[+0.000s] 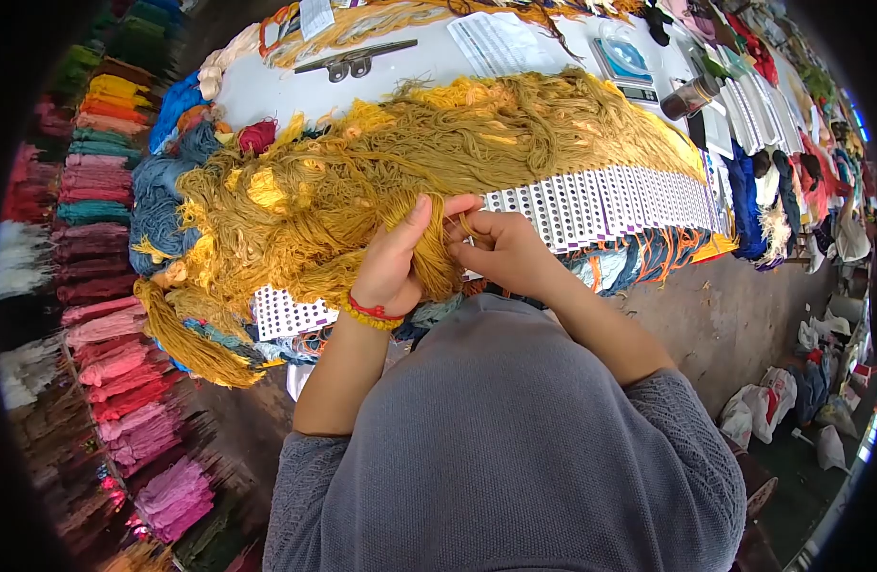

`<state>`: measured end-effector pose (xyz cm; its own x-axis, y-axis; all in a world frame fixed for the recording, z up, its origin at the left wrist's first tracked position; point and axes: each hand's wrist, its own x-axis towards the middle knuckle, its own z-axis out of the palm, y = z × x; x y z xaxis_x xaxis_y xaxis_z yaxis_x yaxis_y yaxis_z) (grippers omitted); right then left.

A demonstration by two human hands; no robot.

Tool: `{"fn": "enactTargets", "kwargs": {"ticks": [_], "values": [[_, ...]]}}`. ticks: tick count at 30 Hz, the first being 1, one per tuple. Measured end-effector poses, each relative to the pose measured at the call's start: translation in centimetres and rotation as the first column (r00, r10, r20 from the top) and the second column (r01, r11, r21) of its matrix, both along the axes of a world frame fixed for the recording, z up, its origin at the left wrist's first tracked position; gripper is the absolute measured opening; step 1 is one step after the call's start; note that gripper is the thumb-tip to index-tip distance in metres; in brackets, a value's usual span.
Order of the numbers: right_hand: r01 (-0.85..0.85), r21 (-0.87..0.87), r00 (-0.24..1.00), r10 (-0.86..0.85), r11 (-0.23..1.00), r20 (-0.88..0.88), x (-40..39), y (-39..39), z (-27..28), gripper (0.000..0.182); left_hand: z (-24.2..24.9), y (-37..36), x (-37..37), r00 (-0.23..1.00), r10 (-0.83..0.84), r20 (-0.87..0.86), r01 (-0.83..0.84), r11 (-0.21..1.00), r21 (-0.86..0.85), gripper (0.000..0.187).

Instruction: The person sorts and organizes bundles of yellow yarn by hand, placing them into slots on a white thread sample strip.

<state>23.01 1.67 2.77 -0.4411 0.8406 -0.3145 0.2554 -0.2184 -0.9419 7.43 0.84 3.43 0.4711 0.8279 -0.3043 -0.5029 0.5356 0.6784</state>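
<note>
My left hand [393, 257], with a red and yellow bracelet at its wrist, holds a hank of golden yarn [440, 257] between the raised thumb and the fingers, which are partly hidden behind the strands. Close by on the right, my right hand [505, 250] has its fingers pinched on strands at the hank's side. Under and beyond both hands spreads a large heap of olive and golden yarn [477, 133]. A long row of white cards with punched dark holes [601, 205] runs along the heap's near right edge, and strands pass up to it.
Another perforated white card [291, 313] lies at the near left. Past the heap are a dark metal clip bar [357, 59], printed paper [496, 43], a scale [622, 59] and a brown jar [689, 96]. Coloured skeins [110, 334] line the left; plastic bags [763, 405] sit on the right floor.
</note>
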Motion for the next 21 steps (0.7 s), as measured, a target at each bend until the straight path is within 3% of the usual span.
{"fn": "enactTargets", "kwargs": {"ticks": [10, 12, 14, 15, 16, 17, 18, 20, 21], "values": [[0.096, -0.001, 0.974, -0.094, 0.995, -0.207, -0.4, 0.3, -2.3, 0.011, -0.3, 1.0, -1.7, 0.999, 0.054, 0.009, -0.053, 0.995, -0.083, 0.049], [0.126, 0.003, 0.964, -0.122, 0.992, -0.237, -0.4, 0.3, -3.0, 0.010, -0.5, 1.0, -1.8, 0.985, 0.129, -0.118, -0.145, 0.980, -0.136, 0.046], [0.192, 0.339, 0.966, -0.115, 0.921, -0.233, -0.3, 0.5, -4.1, 0.013, -0.9, 1.0, -1.9, 0.984, 0.131, -0.119, -0.144, 0.983, -0.114, 0.042], [0.192, 0.338, 0.966, -0.116, 0.922, -0.232, 0.3, 0.7, -3.7, 0.013, -1.2, 0.9, -2.0, 0.984, 0.133, -0.119, -0.145, 0.985, -0.092, 0.038], [0.049, -0.117, 0.863, -0.101, 0.992, -0.495, 1.3, 0.8, -2.9, 0.016, -1.6, 0.9, -2.0, 0.984, 0.133, -0.119, -0.144, 0.985, -0.093, 0.038], [-0.224, -0.485, 0.692, -0.213, 0.845, -0.690, 1.8, 1.0, -2.3, 0.020, -2.0, 0.9, -2.1, 0.990, 0.092, -0.107, -0.099, 0.993, -0.063, 0.040], [-0.434, -0.382, 0.373, -0.223, 0.816, -0.900, 1.8, 1.3, -3.4, 0.026, -2.2, 0.9, -2.0, 0.994, 0.050, -0.096, -0.054, 0.998, -0.031, 0.041], [-0.384, -0.434, 0.178, -0.396, 0.815, -0.901, 2.1, 1.1, -2.5, 0.029, -2.1, 0.7, -1.6, 0.998, 0.062, -0.034, -0.064, 0.995, -0.072, 0.043], [-0.347, -0.435, 0.163, -0.403, 0.831, -0.900, 2.0, 1.2, -2.0, 0.030, -2.0, 0.6, -1.3, 0.997, 0.073, 0.027, -0.070, 0.991, -0.114, 0.045]]}}
